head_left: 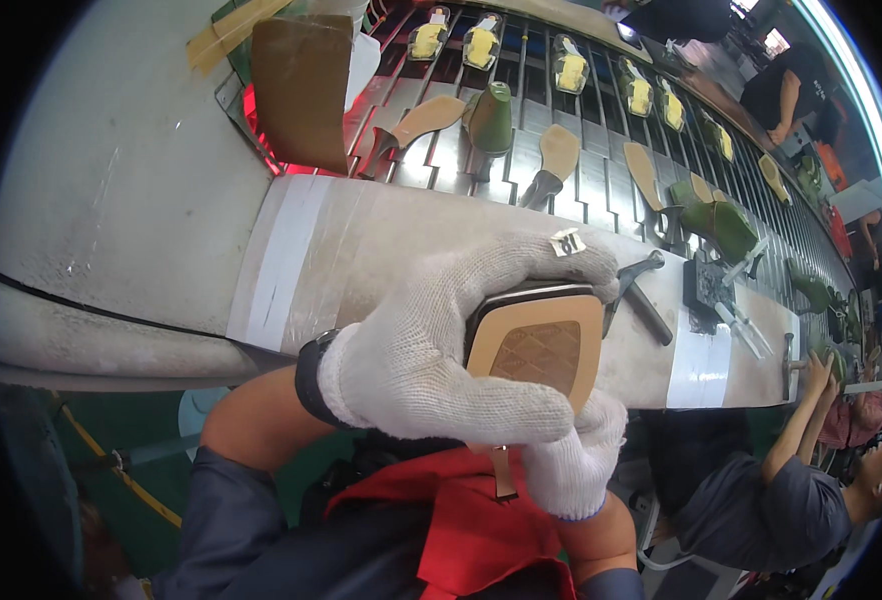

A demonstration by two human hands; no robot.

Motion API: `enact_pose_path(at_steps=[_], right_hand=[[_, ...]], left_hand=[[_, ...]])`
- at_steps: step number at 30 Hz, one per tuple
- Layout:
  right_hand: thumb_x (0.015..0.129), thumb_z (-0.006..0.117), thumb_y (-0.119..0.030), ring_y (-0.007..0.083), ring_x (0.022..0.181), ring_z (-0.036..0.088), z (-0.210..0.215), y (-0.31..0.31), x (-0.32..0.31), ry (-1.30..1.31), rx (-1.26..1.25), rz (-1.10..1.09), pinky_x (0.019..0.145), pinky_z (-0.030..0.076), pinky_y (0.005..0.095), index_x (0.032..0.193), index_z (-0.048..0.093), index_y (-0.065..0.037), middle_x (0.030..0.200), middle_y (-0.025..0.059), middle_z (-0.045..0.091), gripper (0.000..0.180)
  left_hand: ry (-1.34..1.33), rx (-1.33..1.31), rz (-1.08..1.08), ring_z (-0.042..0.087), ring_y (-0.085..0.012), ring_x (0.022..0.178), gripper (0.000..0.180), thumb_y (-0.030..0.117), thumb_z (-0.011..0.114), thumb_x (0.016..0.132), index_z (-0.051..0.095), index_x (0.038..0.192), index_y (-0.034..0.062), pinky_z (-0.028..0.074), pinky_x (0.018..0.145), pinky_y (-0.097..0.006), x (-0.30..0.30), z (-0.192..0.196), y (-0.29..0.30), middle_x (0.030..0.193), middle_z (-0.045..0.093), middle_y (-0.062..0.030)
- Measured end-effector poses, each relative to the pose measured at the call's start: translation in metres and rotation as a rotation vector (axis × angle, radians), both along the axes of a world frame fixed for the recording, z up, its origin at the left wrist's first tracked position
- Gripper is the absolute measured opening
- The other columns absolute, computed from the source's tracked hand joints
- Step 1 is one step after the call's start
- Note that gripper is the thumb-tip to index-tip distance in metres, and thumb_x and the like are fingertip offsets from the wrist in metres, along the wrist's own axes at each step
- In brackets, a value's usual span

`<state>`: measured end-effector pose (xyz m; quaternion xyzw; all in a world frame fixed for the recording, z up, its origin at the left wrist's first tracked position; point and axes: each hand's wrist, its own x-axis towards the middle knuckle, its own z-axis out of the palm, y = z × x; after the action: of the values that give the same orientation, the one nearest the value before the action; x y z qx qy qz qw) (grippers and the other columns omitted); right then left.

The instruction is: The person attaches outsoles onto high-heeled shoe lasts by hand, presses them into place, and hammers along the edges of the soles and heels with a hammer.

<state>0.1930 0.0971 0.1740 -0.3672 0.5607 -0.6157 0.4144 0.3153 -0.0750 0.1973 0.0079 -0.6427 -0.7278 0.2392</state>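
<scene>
The gloved left hand (431, 350) is wrapped tight over a tan shoe sole (541, 350), held just above the workbench edge (361, 250); the right hand (576, 455) pinches its lower end. It looks light and stiff, best gripped by the edges.

We see knitted cotton gloves on our left hand (431, 350) and right hand (576, 460), gripping a matt tan leather-like shoe sole (541, 350) with a cross-hatched patch.

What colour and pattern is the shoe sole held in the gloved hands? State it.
Tan, with a darker brown diamond-grid patch in the middle of the shoe sole; shown in the head view.
</scene>
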Motion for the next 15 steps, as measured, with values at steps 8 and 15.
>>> enact_pose_path(at_steps=[8,15], right_hand=[[0.103,0.063,-0.006,0.0130,0.058,0.069,0.005,-0.003,0.011,0.014,-0.050,-0.046,0.058,0.056,0.0299,0.096,0.082,0.000,0.074,0.0079,0.078,0.021],[0.104,0.067,-0.012,0.0082,0.065,0.068,0.011,0.002,0.004,0.001,0.022,-0.018,0.062,0.056,0.0295,0.097,0.081,0.003,0.073,0.0055,0.076,0.021]], left_hand=[[0.042,-0.052,0.016,0.060,-0.0335,0.143,0.090,0.003,0.093,0.079,0.049,0.157,-0.0035,0.052,0.119,-0.048,0.001,-0.002,0.000,0.152,0.061,-0.0237],[-0.028,0.061,0.056,0.064,-0.0337,0.138,0.057,0.017,0.069,0.102,0.053,0.151,-0.0086,0.053,0.116,-0.046,0.003,0.012,0.007,0.144,0.067,-0.0245]])
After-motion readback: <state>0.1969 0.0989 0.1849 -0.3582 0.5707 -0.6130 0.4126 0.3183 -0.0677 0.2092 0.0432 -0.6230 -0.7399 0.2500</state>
